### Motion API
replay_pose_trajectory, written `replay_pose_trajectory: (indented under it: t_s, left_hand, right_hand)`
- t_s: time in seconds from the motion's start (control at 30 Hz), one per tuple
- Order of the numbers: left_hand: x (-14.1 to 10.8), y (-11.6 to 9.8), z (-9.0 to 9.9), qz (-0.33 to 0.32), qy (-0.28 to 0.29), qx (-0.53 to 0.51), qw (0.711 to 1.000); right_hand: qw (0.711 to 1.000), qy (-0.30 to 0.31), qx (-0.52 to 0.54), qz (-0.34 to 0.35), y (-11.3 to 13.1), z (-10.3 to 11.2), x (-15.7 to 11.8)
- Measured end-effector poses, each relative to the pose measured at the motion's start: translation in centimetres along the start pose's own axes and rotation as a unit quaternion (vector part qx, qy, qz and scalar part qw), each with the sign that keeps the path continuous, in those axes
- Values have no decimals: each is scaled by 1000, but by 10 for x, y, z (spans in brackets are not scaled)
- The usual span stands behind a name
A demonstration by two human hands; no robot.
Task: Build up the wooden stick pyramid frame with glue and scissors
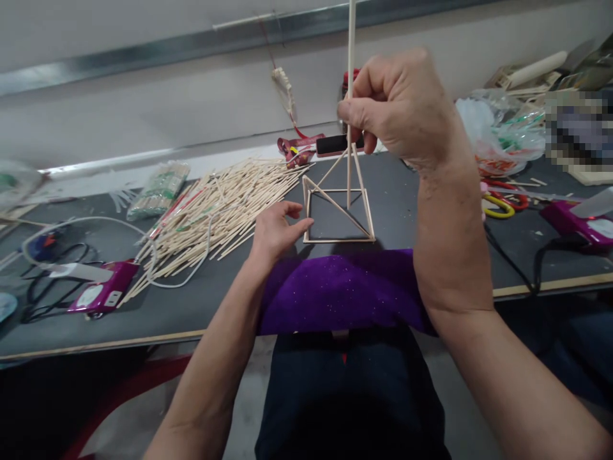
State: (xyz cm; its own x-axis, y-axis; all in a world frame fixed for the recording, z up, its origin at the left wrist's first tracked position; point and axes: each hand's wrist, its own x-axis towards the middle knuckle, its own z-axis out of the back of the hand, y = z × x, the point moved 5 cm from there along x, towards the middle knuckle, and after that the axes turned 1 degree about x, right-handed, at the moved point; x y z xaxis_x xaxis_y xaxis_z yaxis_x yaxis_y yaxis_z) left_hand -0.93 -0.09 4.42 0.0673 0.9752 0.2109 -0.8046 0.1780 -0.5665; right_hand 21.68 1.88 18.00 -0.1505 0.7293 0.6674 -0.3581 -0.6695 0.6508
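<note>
A frame of thin wooden sticks [339, 241], with a square base and slanting sticks above it, stands on the dark table. My right hand [390, 105] pinches a long upright stick [351, 45] between thumb and fingers; its lower end reaches down inside the frame. At the frame's left side is my left hand [282, 231], its thumb and fingers apart close to the left corner. Whether its fingertips touch the frame is hard to tell. Under the frame's near side, a purple cloth [335, 291] hangs over the table edge.
Loose sticks [225, 204] lie piled on the left beside a bagged bundle [159, 190]. A magenta device [108, 287] with cables sits front left, another [577, 223] at right. Scissors [498, 206] and plastic bags [507, 131] are at right. A dark bar [331, 145] lies behind the frame.
</note>
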Motion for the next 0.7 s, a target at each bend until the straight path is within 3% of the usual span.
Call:
replay_pose_trajectory:
  t_s: [0.23,0.43,0.7]
  left_hand:
    - [-1,10,-18,44,6,-60,997]
    - [2,24,-14,50,5,-97,994]
    - [21,27,-1,26,-14,-48,998]
  right_hand:
    - [999,34,6,-13,6,2,-1]
    - [999,29,-14,-17,-4,2,5]
    - [992,100,-68,-20,-7,-9,5]
